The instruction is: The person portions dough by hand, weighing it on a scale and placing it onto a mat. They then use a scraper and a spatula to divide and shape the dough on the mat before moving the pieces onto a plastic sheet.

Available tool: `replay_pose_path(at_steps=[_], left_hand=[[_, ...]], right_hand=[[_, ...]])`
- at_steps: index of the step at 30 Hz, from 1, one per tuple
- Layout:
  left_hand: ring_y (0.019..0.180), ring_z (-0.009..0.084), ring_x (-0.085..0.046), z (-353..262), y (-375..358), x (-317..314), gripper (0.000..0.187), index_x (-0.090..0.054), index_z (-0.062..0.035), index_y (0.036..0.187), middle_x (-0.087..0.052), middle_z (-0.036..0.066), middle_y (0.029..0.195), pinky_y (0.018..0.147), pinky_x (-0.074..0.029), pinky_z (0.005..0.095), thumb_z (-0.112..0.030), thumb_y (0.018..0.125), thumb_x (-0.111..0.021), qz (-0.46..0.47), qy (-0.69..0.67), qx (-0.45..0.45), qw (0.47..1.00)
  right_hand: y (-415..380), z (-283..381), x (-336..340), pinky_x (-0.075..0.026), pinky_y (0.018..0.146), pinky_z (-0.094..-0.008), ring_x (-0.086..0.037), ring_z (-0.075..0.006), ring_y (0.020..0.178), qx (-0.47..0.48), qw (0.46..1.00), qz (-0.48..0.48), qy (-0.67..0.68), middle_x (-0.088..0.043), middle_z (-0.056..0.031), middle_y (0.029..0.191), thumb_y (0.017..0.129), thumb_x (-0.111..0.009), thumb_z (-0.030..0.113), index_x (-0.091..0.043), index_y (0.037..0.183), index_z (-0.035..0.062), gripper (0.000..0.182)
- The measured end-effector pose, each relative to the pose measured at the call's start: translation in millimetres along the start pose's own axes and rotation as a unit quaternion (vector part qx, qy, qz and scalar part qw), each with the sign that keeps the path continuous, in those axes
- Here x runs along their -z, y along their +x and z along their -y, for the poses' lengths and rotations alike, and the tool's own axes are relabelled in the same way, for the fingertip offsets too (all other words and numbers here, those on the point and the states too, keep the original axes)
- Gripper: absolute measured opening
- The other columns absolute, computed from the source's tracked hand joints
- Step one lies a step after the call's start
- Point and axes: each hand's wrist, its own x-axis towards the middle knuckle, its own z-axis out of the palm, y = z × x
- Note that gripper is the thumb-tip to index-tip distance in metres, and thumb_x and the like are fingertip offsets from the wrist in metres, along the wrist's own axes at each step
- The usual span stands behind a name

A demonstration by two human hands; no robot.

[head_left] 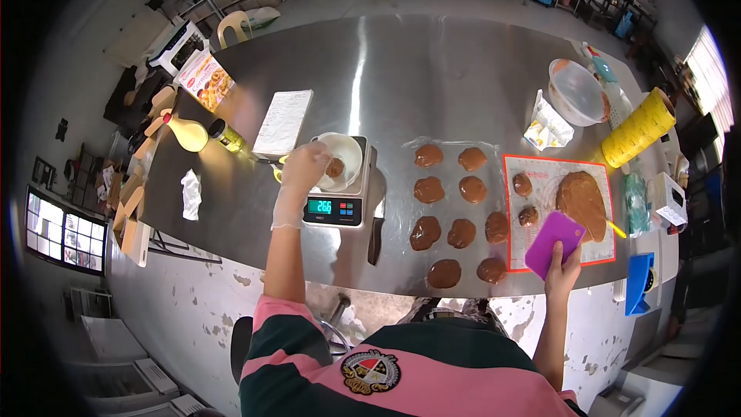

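Note:
My left hand (pixel 304 167), in a clear glove, reaches over the left rim of a white bowl (pixel 351 153). Its fingers are drawn together; whether anything is between them I cannot make out. A small brown dough lump (pixel 334 167) lies in the bowl, which sits on a digital kitchen scale (pixel 333 211) with a lit display that seems to read 266. My right hand (pixel 562 269) grips a purple dough scraper (pixel 554 243) above a red-edged baking mat (pixel 532 166). On that mat lie a large flattened brown dough mass (pixel 580 199) and two small pieces.
Several brown dough rounds (pixel 428 189) rest on plastic film mid-table. A knife (pixel 375 241) lies beside the scale. Toward the left stand a notepad (pixel 283 122), a jar (pixel 226 136) and a yellow bottle (pixel 186 133). A clear bowl (pixel 577 94) and yellow roll (pixel 638 128) stand at right.

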Motion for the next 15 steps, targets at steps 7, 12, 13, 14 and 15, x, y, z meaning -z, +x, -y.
replay_pose_path(at_steps=[7, 12, 13, 14, 15], left_hand=[[0.093, 0.0297, -0.059, -1.3, 25.9, -49.7, 0.039, -0.059, -0.0067, 0.103, -0.060, 0.016, 0.101, 0.084, -0.044, 0.0378, -0.030, 0.072, -0.059, 0.129, 0.244, -0.022, 0.961], [0.093, 0.0291, -0.059, 16.2, 33.5, -79.9, 0.032, -0.061, -0.0043, 0.097, -0.061, 0.016, 0.098, 0.084, -0.043, 0.0368, -0.026, 0.075, -0.053, 0.121, 0.291, -0.044, 0.948], [0.095, 0.0287, -0.058, 17.9, 36.4, -83.1, 0.030, -0.062, -0.0041, 0.095, -0.061, 0.016, 0.100, 0.085, -0.043, 0.0368, -0.025, 0.076, -0.052, 0.117, 0.272, -0.015, 0.955], [0.098, 0.0282, -0.056, 20.1, 38.6, -86.3, 0.029, -0.063, -0.0039, 0.093, -0.060, 0.016, 0.102, 0.086, -0.042, 0.0368, -0.024, 0.077, -0.050, 0.113, 0.253, 0.015, 0.961], [0.097, 0.0293, -0.056, 19.6, 38.5, -86.1, 0.028, -0.063, -0.0023, 0.090, -0.061, 0.017, 0.100, 0.085, -0.042, 0.0374, -0.023, 0.078, -0.048, 0.106, 0.242, 0.016, 0.964]], right_hand=[[-4.9, 2.4, 4.4, -0.046, 0.068, -0.0305, -0.059, -0.0185, 0.075, -0.020, 1.000, 0.001, -0.005, -0.062, -0.0153, 0.083, 0.089, -0.050, 0.021, -0.049, 0.103, -0.0049, 0.029], [-6.0, -7.5, 17.0, -0.046, 0.069, -0.0307, -0.060, -0.0193, 0.075, -0.053, 0.999, 0.005, -0.009, -0.062, -0.0158, 0.082, 0.089, -0.051, 0.022, -0.049, 0.101, -0.0057, 0.030], [-6.4, -8.8, 19.4, -0.045, 0.071, -0.0303, -0.058, -0.0184, 0.077, -0.074, 0.997, 0.008, -0.014, -0.061, -0.0148, 0.084, 0.089, -0.051, 0.022, -0.049, 0.102, -0.0055, 0.031], [-6.7, -10.7, 21.6, -0.044, 0.073, -0.0299, -0.057, -0.0175, 0.080, -0.095, 0.995, 0.010, -0.019, -0.060, -0.0137, 0.087, 0.089, -0.051, 0.022, -0.049, 0.103, -0.0053, 0.031], [-7.1, -15.3, 22.0, -0.044, 0.073, -0.0299, -0.057, -0.0175, 0.080, -0.098, 0.995, 0.006, -0.021, -0.060, -0.0137, 0.087, 0.089, -0.051, 0.022, -0.049, 0.103, -0.0053, 0.031]])
